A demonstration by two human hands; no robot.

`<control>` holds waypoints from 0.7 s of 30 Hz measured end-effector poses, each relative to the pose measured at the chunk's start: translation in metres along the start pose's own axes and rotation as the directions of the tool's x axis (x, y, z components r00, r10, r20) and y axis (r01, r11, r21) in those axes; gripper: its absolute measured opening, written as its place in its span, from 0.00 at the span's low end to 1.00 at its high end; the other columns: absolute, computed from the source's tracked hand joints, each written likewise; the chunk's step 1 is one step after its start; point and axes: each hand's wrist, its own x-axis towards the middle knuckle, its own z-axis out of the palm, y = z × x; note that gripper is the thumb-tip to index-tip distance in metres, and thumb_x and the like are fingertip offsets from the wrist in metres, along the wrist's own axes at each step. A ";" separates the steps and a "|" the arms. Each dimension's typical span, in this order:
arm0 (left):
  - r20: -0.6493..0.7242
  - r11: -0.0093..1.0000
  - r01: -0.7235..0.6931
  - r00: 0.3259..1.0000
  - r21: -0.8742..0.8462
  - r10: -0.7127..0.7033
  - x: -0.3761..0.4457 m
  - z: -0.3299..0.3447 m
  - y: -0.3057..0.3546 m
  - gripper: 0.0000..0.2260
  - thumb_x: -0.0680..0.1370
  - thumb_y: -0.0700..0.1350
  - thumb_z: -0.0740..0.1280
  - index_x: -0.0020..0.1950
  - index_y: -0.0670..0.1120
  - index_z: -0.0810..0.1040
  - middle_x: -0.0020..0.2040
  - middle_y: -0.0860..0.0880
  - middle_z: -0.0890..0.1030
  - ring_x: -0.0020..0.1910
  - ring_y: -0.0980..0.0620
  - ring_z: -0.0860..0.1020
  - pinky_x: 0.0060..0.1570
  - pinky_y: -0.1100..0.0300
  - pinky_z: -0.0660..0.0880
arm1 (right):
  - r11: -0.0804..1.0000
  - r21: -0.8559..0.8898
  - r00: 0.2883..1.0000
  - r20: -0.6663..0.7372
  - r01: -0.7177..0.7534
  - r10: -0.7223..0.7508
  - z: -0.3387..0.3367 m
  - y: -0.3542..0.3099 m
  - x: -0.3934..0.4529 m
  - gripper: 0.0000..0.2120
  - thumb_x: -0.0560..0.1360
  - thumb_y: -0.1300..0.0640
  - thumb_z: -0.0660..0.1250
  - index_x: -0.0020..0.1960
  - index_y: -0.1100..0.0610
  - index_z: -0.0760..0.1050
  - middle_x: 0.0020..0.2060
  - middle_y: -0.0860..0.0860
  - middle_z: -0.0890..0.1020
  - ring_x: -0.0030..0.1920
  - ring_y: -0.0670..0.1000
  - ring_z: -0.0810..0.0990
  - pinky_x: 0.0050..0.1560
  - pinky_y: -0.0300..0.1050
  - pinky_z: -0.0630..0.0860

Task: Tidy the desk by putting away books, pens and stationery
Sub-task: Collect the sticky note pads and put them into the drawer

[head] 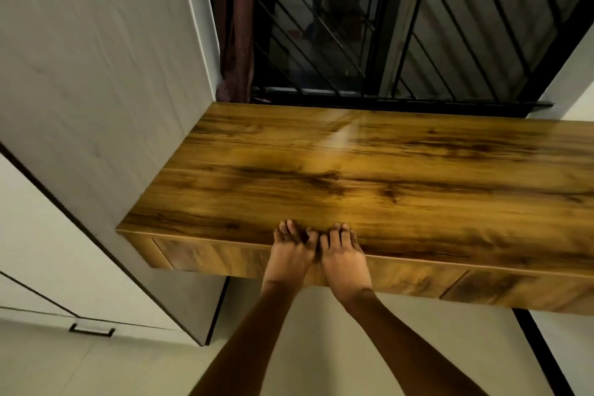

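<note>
bare desk top [401, 170], cabinet [96, 90] left

Desk [385, 170]: wall-mounted wooden slab, glossy warm-brown laminate w/ dark grain streaks, level, running from the grey cabinet side at left off the frame at right; far edge sits under the barred window. Drawer fronts in matching wood show under the near edge, all pushed in flush. Light glare streak across far-centre of top. No books, pens or stationery visible on the surface.
</note>
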 end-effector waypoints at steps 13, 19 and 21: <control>-0.059 0.989 0.055 0.996 -0.139 -0.064 -0.038 0.006 0.044 0.43 0.75 0.63 0.62 0.77 0.45 0.41 0.76 0.34 0.42 0.76 0.34 0.43 0.74 0.38 0.45 | 0.978 0.120 0.983 -0.051 -0.170 0.177 -0.017 0.058 -0.069 0.43 0.64 0.44 0.75 0.73 0.61 0.64 0.72 0.60 0.65 0.74 0.60 0.62 0.71 0.60 0.57; -0.214 0.984 -0.132 0.971 -0.121 0.104 -0.027 -0.014 0.105 0.43 0.67 0.65 0.70 0.74 0.43 0.64 0.73 0.35 0.63 0.73 0.36 0.62 0.69 0.38 0.60 | 0.936 0.102 0.938 -0.052 -0.336 0.342 0.000 0.112 -0.133 0.45 0.64 0.39 0.73 0.71 0.63 0.65 0.70 0.60 0.70 0.72 0.60 0.66 0.71 0.60 0.59; -0.261 0.971 -0.199 0.952 -0.134 0.159 -0.022 -0.027 0.130 0.42 0.68 0.64 0.70 0.74 0.43 0.62 0.74 0.35 0.61 0.74 0.36 0.60 0.70 0.39 0.59 | 0.918 0.095 0.921 -0.024 -0.385 0.389 0.003 0.135 -0.156 0.45 0.66 0.38 0.70 0.73 0.64 0.62 0.72 0.61 0.67 0.73 0.61 0.63 0.74 0.60 0.53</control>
